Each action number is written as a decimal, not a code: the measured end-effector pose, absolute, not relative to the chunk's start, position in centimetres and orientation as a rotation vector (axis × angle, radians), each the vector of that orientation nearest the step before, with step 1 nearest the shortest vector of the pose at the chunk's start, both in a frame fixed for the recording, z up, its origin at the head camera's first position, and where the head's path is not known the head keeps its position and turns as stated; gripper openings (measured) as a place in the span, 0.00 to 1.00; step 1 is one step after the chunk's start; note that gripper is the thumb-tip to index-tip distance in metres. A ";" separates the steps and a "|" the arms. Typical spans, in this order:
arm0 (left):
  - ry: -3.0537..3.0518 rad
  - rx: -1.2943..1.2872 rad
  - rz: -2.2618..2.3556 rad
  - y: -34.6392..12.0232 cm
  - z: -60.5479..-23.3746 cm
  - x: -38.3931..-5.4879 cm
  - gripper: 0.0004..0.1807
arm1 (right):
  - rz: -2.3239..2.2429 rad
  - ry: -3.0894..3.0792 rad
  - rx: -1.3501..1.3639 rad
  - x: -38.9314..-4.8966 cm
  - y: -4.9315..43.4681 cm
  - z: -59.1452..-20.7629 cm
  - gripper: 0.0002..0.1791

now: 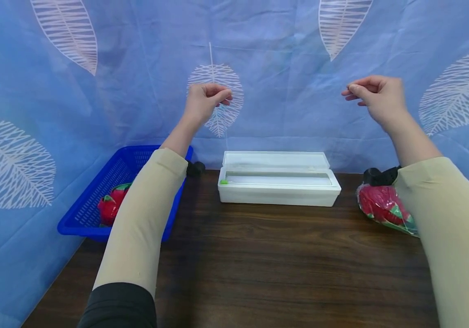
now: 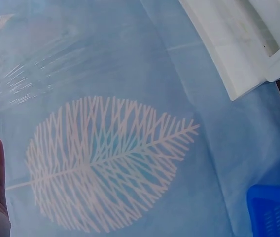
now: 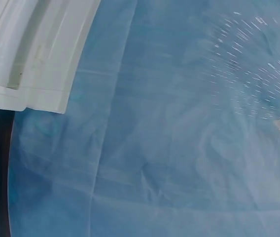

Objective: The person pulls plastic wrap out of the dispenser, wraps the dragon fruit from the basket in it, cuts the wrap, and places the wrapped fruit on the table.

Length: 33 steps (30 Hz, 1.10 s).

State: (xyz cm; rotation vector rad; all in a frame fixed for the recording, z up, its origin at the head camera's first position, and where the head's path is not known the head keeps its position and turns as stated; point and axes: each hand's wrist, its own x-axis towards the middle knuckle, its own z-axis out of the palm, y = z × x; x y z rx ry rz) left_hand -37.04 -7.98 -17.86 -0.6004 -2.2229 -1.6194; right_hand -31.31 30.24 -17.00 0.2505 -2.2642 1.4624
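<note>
**Clear film (image 2: 26, 81) pinched at both hands, raised above the white box (image 1: 279, 195)**

Your left hand (image 1: 209, 95) and right hand (image 1: 378, 95) are up, well apart and roughly level in the head view. On each, the thumb and fingertips come together in a narrow pinch. Glinting creases in both wrist views gather towards the hands, so the film appears drawn taut between them. Its lower edge and full outline cannot be told.

The governing relation: the film's span, judged from your two grips, runs left to right, in line with the long axis of the box. The box sits lower in the head view, between your forearms. Your left hand stands above its left end; your right hand is beyond its right end. Neither hand is clearly nearer.

The box rests on the dark wooden table (image 1: 292, 269), its lid (image 1: 275, 159) raised at the back and a green tab (image 1: 224, 182) at its left end. Bare wood lies in front. A blue basket (image 1: 70, 228) holding red fruit (image 1: 108, 210) flanks it on the left; a plastic-covered red bundle (image 1: 382, 204) lies by your right sleeve. Patterned blue cloth (image 1: 267, 105) hangs close behind.
</note>
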 end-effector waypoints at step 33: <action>-1.924 -0.715 -1.616 -8.0 -13.0 -35.8 0.10 | 1.333 -2.100 0.319 -29.7 29.4 -12.6 0.16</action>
